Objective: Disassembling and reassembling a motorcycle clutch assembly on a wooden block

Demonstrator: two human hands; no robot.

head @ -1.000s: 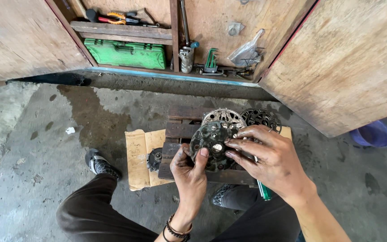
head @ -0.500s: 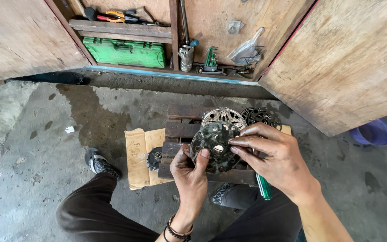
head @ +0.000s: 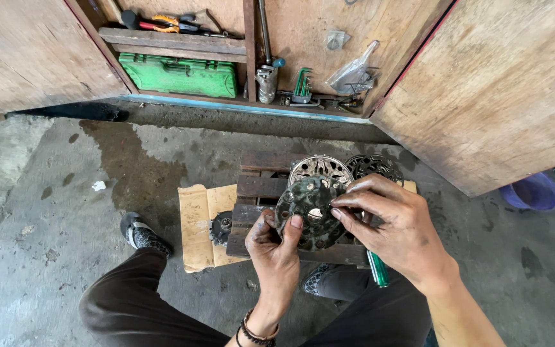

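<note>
A dark, greasy round metal disc [head: 309, 209] with holes is held up between both hands, face toward me. My left hand [head: 276, 247] pinches its lower left edge with the thumb on the face. My right hand [head: 396, 222] grips its right edge, fingertips near the middle. Below the disc lies a small wooden pallet [head: 261, 186] on the concrete floor. A silver slotted round housing [head: 321, 168] and a darker slotted housing [head: 372, 166] rest on the pallet behind the disc.
A cardboard sheet [head: 197, 222] with a small dark gear-like part [head: 221, 226] lies left of the pallet. A green-handled screwdriver [head: 378, 268] lies by my knee. An open wooden cabinet holds a green tool case [head: 180, 74], pliers [head: 162, 22] and hex keys [head: 301, 87]. A purple tub [head: 533, 191] stands right.
The disc has turned in my hands so that its flat face now points more toward me. Both hands shifted their grip a little and stay over the pallet.
</note>
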